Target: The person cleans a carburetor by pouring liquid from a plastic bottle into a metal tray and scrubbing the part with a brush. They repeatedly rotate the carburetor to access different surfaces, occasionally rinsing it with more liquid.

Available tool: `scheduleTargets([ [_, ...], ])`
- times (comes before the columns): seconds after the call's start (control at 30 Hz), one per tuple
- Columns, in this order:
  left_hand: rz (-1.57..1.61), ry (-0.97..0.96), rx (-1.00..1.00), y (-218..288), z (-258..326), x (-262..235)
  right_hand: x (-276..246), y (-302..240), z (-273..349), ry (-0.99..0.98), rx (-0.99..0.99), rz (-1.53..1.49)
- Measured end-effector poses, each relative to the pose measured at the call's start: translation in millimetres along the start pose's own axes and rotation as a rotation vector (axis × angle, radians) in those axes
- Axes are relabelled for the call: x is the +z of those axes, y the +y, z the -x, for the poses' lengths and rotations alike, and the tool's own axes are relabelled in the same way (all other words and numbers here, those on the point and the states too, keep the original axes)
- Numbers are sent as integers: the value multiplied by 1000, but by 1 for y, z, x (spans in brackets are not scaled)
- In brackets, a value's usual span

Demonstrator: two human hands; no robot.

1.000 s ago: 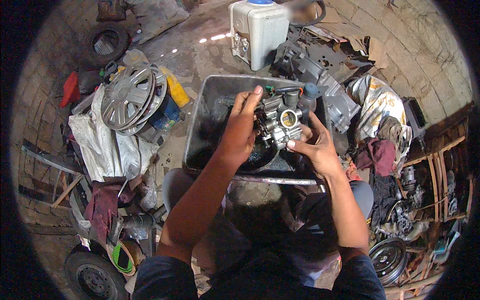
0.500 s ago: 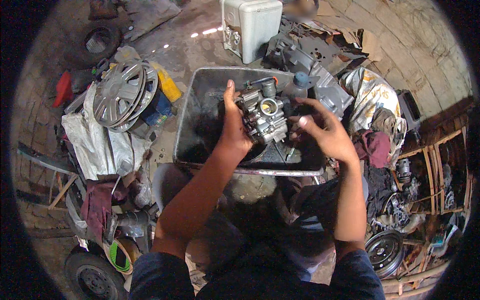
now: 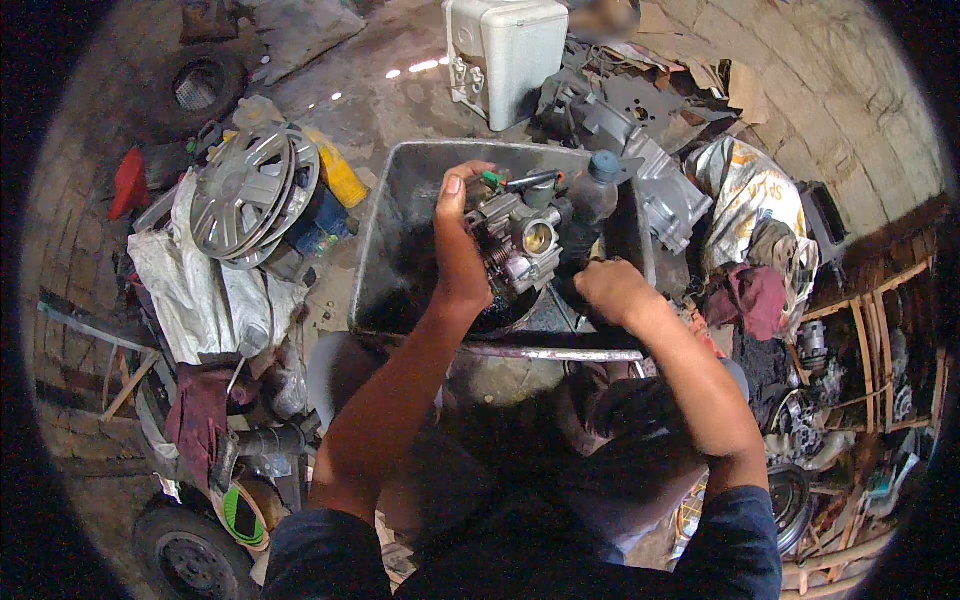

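1. Tyre (image 3: 200,85) lies on the floor at 10 o'clock of the view, beside a red object (image 3: 130,183).
2. Hubcap (image 3: 243,193) leans on white sacking (image 3: 185,280) at 9 o'clock of the tray. A yellow bottle (image 3: 340,175) lies between hubcap and tray.
3. Second wheel (image 3: 190,555) sits at 7 o'clock of the view, just below a green-rimmed item (image 3: 240,515).
4. Tray (image 3: 390,240), dark metal and rectangular, rests in front of the person's knees. Its inside looks black and oily.
5. Left hand (image 3: 462,255) reaches in from 6 o'clock. Fingers are closed round the left side of the carburettor (image 3: 520,245), thumb pointing to 12 o'clock.
6. Carburettor is held above the tray's middle, clear of its floor, with the round bore facing the camera. A dark tool with a green tip (image 3: 520,181) lies across the tray at 12 o'clock of the carburettor; contact between the two cannot be told.
7. Bottle (image 3: 590,205), dark with a blue cap, stands upright just at 3 o'clock of the carburettor.
8. Right hand (image 3: 610,290) sits at 5 o'clock of the carburettor, at the bottle's base. Fingers are curled under; whether they grip the bottle cannot be told.
9. White canister (image 3: 510,55) stands at 12 o'clock of the tray.
10. Engine casing (image 3: 650,170) lies at 2 o'clock of the tray, with rags (image 3: 750,295) and metal parts (image 3: 810,340) further right.
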State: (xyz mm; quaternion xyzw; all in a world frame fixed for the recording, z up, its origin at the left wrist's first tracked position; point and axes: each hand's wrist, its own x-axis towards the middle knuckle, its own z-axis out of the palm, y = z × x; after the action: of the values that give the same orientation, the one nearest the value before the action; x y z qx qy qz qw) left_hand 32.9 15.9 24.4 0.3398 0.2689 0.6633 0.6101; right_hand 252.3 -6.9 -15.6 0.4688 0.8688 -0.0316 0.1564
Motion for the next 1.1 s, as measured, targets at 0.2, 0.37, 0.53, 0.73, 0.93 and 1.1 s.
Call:
scheduleTargets([
  [0.2,4,20,16,6,1,2,-2,-6,-2,-15,1,-2],
  [0.37,97,148,-262,9,-4,5,-17,2,14,41,30,-32],
  [0.53,322,6,-378,12,-2,5,-42,1,42,68,118,-180],
  [0.73,400,-37,-534,-3,-7,-6,-98,-6,91,499,42,-513],
  [0.93,175,18,-433,-10,-6,-2,-146,-34,74,808,27,-556],
  [1.1,86,98,-301,-8,2,9,-124,-50,51,878,20,-603],
])
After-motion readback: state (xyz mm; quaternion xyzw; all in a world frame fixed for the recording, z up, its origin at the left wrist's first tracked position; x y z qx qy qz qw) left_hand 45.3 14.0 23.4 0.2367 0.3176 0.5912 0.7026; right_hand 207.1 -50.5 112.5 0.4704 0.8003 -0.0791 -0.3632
